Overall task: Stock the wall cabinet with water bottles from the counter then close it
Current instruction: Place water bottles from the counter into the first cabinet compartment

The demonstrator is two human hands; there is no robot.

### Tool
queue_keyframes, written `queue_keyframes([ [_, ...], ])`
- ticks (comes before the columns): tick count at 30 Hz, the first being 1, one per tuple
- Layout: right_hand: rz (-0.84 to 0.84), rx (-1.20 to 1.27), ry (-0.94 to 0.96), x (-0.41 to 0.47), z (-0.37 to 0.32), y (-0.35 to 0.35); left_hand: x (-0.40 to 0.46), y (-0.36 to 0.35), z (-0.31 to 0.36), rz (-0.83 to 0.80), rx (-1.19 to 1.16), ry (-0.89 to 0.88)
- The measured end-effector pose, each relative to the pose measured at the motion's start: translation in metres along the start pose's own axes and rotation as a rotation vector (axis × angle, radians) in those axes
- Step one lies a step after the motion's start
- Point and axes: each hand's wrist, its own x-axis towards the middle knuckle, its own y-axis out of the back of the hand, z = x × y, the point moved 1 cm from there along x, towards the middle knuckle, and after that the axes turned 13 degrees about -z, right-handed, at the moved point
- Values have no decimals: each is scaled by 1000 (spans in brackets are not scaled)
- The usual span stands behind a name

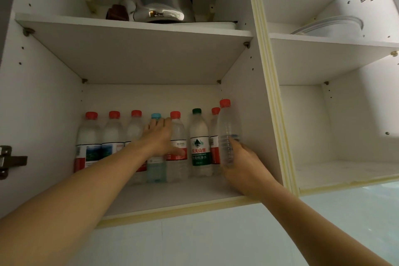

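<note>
Head view: right hand [241, 164] grips clear unlabeled red-capped bottle [227, 134]; left hand [159, 136] spread on bottles.

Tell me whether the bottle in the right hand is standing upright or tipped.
Upright: the clear bottle in the right hand has its red cap straight above its base.

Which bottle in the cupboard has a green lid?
The clear plastic bottle with the dark green cap and green label, third from the right on the lower shelf. The other caps are red, except one light blue.
</note>
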Motion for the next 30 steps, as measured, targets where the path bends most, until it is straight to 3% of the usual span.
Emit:
queue_keyframes([
  [6,-1,-15,-21,-2,-1,0,12,-16,-6,123,184,-117],
  [17,24,22,-26,-2,2,2,17,-23,23,154,336,-72],
  [19,32,40,-39,0,4,3,15,-18,40,226,190,-183],
  [21,31,53,-60,3,7,4,14,-6,61,225,-213,-306],
  [24,42,82,-81,4,11,4,14,6,95,-76,-679,-340],
  [27,55,114,-82,0,9,10,14,5,119,-324,-873,-311],
  [30,42,162,-91,-3,6,14,15,2,126,-333,-942,-262],
])
